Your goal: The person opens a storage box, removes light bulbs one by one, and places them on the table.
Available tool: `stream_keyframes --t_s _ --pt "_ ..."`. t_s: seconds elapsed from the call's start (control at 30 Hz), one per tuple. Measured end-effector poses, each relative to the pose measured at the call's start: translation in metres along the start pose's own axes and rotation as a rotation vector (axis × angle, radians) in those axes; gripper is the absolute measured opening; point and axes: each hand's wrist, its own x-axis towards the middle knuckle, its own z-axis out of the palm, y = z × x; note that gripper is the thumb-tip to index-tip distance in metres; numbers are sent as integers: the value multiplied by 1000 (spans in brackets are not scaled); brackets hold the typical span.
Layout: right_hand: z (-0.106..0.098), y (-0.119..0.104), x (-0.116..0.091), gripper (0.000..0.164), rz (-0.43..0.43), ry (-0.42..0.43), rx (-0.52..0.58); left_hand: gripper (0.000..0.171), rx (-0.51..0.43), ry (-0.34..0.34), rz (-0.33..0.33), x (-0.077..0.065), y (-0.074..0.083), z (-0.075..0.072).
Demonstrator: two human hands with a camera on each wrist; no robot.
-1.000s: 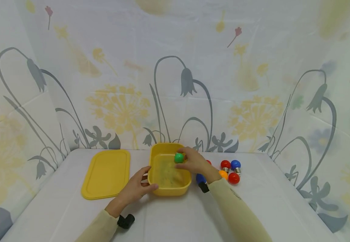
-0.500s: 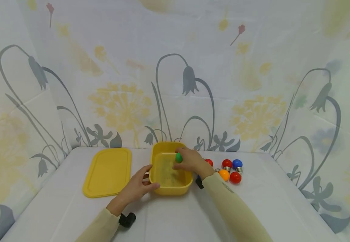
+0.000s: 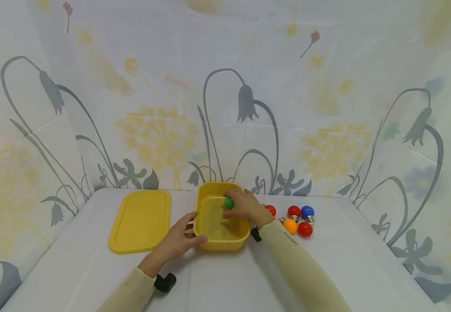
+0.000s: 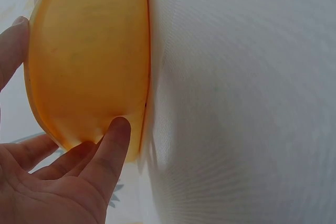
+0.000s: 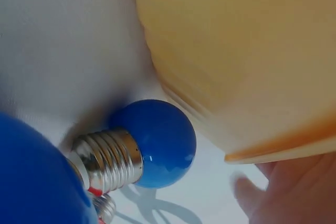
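Note:
A yellow plastic container [image 3: 223, 245] stands in the middle of the table. My left hand [image 3: 175, 240] holds its near left corner, thumb at the front rim and fingers along the side. The left wrist view shows fingertips [image 4: 121, 124] against the container's wall [image 4: 86, 51]. Inside the container, my right hand [image 3: 244, 206] grips a green light bulb [image 3: 229, 203], its far end covered by the fingers. From the right wrist, the container's outer wall [image 5: 236, 51] shows, with a blue light bulb [image 5: 160, 142] lying beside it.
To the left lies a flat yellow lid [image 3: 141, 221]. On the right are several bulbs, among them an orange bulb [image 3: 289, 225], a red bulb [image 3: 305, 229] and a blue bulb [image 3: 307, 212]. A patterned cloth [image 3: 225, 130] walls the table's back and sides.
My right hand has lowered slightly into the container with the green light bulb, and its fingers now cover more of it. The left hand stays on the container.

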Motion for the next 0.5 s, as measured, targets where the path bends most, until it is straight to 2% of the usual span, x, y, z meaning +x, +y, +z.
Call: stream_keyframes --t_s 0.1,0.3,0.5 --pt "0 2 2 61 -44 28 -41 86 -4 2 1 0 0 1" --pt "0 0 5 57 -31 25 -107 85 15 12 -26 0 1 1" --pt "-3 -1 7 62 -29 1 -132 84 21 11 -25 -1 2 1"
